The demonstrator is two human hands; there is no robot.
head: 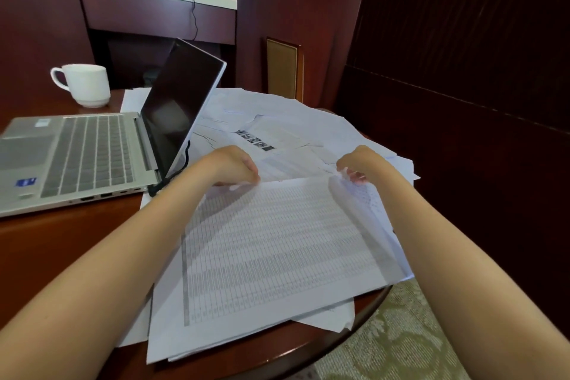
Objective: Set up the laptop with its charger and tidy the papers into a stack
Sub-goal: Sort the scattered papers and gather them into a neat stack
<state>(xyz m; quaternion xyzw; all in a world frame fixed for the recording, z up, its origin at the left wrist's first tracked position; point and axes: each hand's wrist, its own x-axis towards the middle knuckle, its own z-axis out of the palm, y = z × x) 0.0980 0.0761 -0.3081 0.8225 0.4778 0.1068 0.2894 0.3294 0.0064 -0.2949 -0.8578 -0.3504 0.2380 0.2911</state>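
Our left hand and right hand pinch the top sheet at its far edge; one laptop, one mug.

Laptop cut by left edge — print on top sheet illegible.

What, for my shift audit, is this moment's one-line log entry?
step: stacking papers | left hand: grips top sheet, far edge | right hand: grips same edge | laptop: open, screen dark
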